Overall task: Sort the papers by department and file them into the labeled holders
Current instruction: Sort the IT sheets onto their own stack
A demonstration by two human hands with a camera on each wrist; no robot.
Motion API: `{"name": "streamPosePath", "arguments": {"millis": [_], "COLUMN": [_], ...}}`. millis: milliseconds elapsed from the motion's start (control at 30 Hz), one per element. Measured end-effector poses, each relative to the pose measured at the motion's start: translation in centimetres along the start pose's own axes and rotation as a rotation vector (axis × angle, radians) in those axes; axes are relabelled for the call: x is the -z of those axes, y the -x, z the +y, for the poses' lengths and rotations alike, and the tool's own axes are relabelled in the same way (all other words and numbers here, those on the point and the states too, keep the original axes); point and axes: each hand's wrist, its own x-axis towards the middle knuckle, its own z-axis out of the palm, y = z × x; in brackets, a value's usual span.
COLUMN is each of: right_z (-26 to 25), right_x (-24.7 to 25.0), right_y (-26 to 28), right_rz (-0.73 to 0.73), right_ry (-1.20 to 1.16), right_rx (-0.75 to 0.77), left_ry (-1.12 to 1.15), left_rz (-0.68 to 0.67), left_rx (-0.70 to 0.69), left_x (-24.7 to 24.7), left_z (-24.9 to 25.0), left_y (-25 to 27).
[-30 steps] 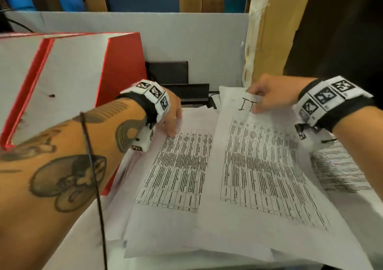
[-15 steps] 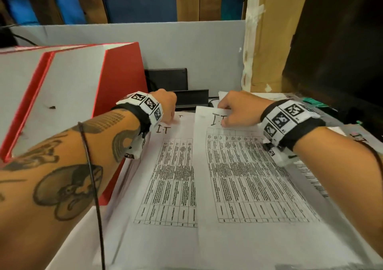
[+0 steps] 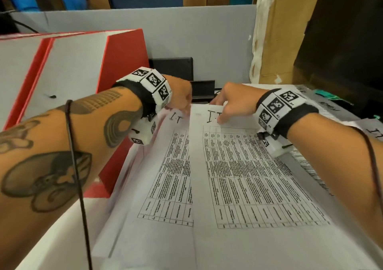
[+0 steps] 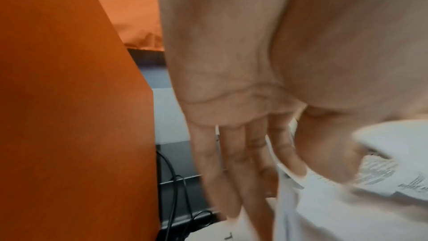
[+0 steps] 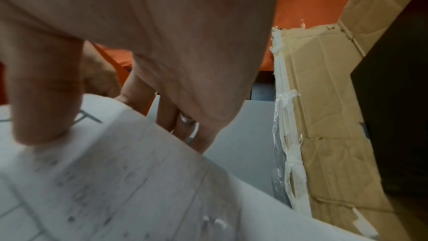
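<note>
Two printed sheets with tables, each hand-marked "IT", lie side by side on a paper pile. My left hand point(image 3: 183, 103) holds the top of the left sheet point(image 3: 172, 178); in the left wrist view its thumb point(image 4: 324, 153) lies on the paper and its straight fingers point(image 4: 231, 162) reach down behind the edge. My right hand point(image 3: 226, 112) pinches the top of the right sheet point(image 3: 248, 176), with the thumb point(image 5: 44, 98) pressed beside the "IT" mark and the fingers point(image 5: 166, 114) behind the edge. Red and white holders point(image 3: 122, 66) stand just left of my left wrist.
A grey partition point(image 3: 207, 33) closes the back, with a black box point(image 3: 172, 66) at its foot. Taped cardboard point(image 3: 275, 31) and a dark panel point(image 3: 342, 41) rise at the right. More printed papers point(image 3: 371, 132) lie at the right edge. Cables point(image 4: 173, 180) run beside the red holder.
My right hand has brought its sheet left and down from a raised, tilted position until it lies beside the left sheet. My left hand has slid up to that sheet's top edge.
</note>
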Motion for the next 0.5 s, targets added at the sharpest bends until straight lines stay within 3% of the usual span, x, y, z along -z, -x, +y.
{"name": "streamPosePath", "arguments": {"millis": [100,200,300,433,500], "right_z": [0.2,0.6,0.9,1.4,2.3], "right_x": [-0.1,0.1,0.3,0.7,1.0], "right_y": [-0.4,-0.1,0.1,0.7,1.3], "right_rz": [-0.021,0.035,0.094,0.06,0.036], "right_ry": [0.034,-0.112,-0.273,-0.089,-0.03], "right_rx": [-0.012,-0.018,-0.013,0.01,0.0], "left_ry": [0.009,-0.003,0.217,0.534,0.548], "left_rz": [-0.159,-0.028,0.053,-0.113,-0.188], "left_rx": [0.045,-0.007,-0.054,-0.071,-0.026], "left_x": [0.0,-0.1,0.2,0.4,0.4], "left_z": [-0.8,-1.4,-1.0,0.3,0.2], "left_y": [0.9,0.9,0.3,0.0,-0.1]}}
